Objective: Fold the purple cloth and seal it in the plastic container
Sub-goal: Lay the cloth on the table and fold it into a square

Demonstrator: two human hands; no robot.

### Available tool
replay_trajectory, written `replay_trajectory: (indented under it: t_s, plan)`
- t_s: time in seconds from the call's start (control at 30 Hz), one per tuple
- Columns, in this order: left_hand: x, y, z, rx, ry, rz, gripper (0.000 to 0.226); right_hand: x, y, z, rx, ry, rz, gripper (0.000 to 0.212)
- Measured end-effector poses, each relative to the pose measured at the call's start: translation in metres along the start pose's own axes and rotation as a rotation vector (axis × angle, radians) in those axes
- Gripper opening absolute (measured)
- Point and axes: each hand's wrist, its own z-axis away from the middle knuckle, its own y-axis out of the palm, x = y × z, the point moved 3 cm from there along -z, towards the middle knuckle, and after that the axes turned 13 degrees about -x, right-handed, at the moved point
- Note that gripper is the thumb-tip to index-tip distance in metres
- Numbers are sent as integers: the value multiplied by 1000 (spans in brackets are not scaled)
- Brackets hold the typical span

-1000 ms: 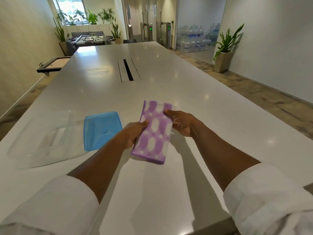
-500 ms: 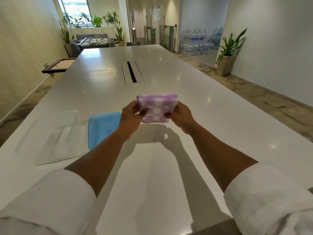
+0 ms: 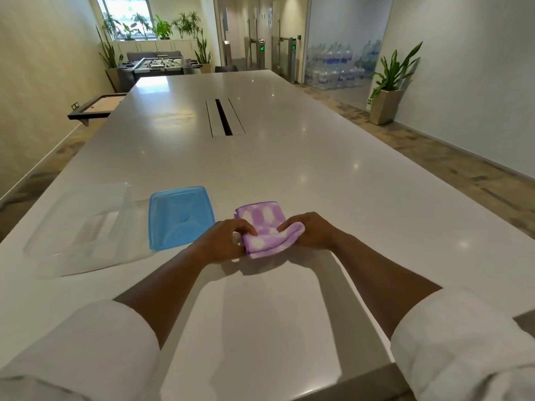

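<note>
Both hands [image 3: 228,241] pinch the folded purple cloth [image 3: 265,230] on the table [image 3: 289,169]

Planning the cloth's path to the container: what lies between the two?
In the head view, the blue lid lies flat on the table between the cloth and the clear container.

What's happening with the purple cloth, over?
Both hands, left and right, pinching folded purple patterned cloth on white table. Clear plastic container empty, blue lid off. Nothing blocking.
</note>
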Motion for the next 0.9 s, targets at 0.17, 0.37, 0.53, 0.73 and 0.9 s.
replay_trajectory:
  t_s: [0.17, 0.37, 0.53, 0.73, 0.9]
  plan:
    - [-4, 1, 0, -16, -68, 4, 45, -3, 1, -2, -46, 141, -72, 33]
    - [1, 3, -1, -101, -295, 17, 65, -11, 9, -11, -107, 283, -191, 38]
    - [-1, 3, -9, -150, -382, 136, 64, -15, 12, -18, -188, 329, -185, 50]
    - [7, 10, -14, -122, -376, 151, 59, -21, 15, -30, -281, 382, -98, 51]
    - [11, 13, -19, -177, -435, 111, 48, -23, 22, -41, -268, 427, -21, 52]
